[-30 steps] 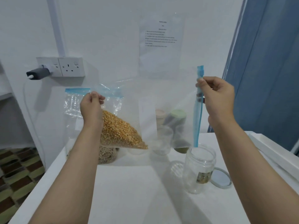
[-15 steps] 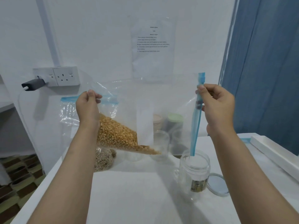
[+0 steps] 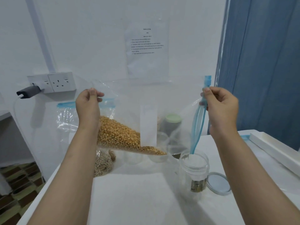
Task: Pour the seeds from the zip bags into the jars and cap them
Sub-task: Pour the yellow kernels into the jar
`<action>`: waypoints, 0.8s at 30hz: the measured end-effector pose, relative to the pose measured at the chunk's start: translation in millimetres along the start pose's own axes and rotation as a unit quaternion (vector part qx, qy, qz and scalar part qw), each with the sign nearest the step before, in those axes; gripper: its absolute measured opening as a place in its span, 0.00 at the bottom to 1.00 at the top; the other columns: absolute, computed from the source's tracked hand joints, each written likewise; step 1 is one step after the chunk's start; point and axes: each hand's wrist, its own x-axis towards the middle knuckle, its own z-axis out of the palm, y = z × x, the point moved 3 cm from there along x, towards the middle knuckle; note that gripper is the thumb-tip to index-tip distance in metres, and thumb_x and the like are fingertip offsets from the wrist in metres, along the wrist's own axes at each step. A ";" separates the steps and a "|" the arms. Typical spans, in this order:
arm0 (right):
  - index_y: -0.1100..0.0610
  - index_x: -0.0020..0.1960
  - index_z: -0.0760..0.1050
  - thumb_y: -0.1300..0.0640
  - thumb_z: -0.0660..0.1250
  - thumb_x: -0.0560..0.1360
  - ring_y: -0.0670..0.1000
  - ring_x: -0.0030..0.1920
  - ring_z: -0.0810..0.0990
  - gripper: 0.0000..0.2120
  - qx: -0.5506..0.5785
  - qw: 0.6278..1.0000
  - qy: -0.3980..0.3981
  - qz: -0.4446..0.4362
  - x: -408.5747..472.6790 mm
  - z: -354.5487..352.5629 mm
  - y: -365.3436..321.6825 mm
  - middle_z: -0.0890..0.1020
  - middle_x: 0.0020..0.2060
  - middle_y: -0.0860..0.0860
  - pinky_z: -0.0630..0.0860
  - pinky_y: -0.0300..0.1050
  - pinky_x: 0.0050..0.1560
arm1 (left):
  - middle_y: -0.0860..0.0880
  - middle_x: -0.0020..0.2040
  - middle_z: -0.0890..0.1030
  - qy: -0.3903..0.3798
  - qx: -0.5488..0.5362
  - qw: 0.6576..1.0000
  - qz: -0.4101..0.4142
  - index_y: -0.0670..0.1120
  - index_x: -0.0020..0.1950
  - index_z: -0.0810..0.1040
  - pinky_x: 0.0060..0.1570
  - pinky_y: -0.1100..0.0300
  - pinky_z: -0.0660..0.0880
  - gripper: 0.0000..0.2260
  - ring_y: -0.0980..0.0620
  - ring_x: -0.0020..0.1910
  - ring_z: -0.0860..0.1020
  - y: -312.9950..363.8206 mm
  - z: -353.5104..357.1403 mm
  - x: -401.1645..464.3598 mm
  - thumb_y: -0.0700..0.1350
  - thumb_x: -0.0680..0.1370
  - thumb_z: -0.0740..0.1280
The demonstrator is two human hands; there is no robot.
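**Bag held tilted over open jar**

Head view: my left hand (image 3: 88, 109) pinches the zip bag (image 3: 129, 127) by its raised bottom corner; my right hand (image 3: 221, 108) pinches its blue zip edge (image 3: 197, 127) — lower end inside the jar (image 3: 193, 169) mouth. Seeds (image 3: 120, 137) sit left of the jar — lid (image 3: 218, 183) just right.

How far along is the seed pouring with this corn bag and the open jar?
Done: the open jar stands uncapped, its lid lying beside it. In hand: the left hand lifts the corn bag while the right hand pinches its blue zip edge, aimed into the jar. Left: no kernels are in the jar yet; capping, and the second seed bag, remain.
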 end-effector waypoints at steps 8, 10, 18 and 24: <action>0.54 0.46 0.80 0.56 0.69 0.79 0.48 0.35 0.81 0.04 -0.007 1.000 0.010 0.009 -5.0 -12.3 1.5 0.84 0.43 0.51 0.77 0.42 0.45 | 0.55 0.39 0.81 -0.002 0.007 1.000 0.016 0.52 0.40 0.75 0.48 0.64 0.73 0.13 0.59 0.37 0.75 16.0 9.6 -3.0 0.45 0.84 0.59; 0.54 0.46 0.80 0.57 0.69 0.79 0.48 0.35 0.81 0.04 -0.010 1.000 0.014 0.006 -5.4 -15.0 1.8 0.84 0.42 0.51 0.77 0.44 0.45 | 0.55 0.40 0.81 -0.001 0.009 1.000 0.019 0.52 0.40 0.75 0.47 0.66 0.73 0.13 0.59 0.37 0.74 17.6 11.2 -5.8 0.45 0.84 0.59; 0.56 0.46 0.80 0.58 0.69 0.79 0.47 0.35 0.79 0.04 -0.014 1.000 0.025 -0.012 -6.8 -17.8 -2.9 0.83 0.39 0.49 0.81 0.56 0.54 | 0.56 0.39 0.80 0.005 -0.008 1.000 0.027 0.51 0.41 0.74 0.42 0.71 0.71 0.13 0.61 0.36 0.74 26.6 15.7 -12.0 0.44 0.85 0.59; 0.55 0.46 0.80 0.56 0.69 0.79 0.48 0.36 0.80 0.05 -0.026 0.999 0.017 -0.031 -1.6 -16.2 -13.6 0.83 0.40 0.50 0.79 0.47 0.49 | 0.56 0.39 0.80 0.015 -0.014 0.999 0.025 0.52 0.41 0.74 0.44 0.70 0.72 0.13 0.61 0.36 0.74 29.3 16.0 -11.8 0.44 0.85 0.59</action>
